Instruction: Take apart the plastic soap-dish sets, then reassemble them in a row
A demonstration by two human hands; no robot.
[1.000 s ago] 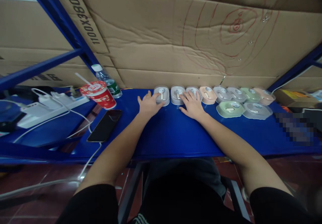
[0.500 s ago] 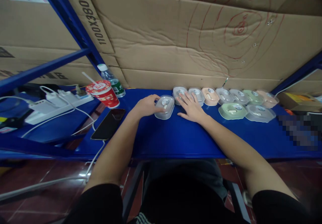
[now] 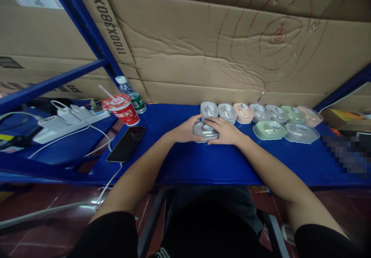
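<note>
Red cup [image 3: 124, 113], then phone [image 3: 126, 144], on blue surface [image 3: 197, 165]. Left hand [image 3: 185, 130] grasping left side of grey box [image 3: 207, 134], which sits just in front of the back row [image 3: 243, 113]; right hand [image 3: 230, 132] grasping its right side. Uneven squeeze might tilt it; a shove back could knock the row. Green box [image 3: 269, 129] farther right, likely safe unless right hand swings out.

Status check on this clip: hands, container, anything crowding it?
Left hand and right hand: two-sided grip on gray lidded container. Lid on. Row of lidded containers close behind; green container off to the right.
</note>
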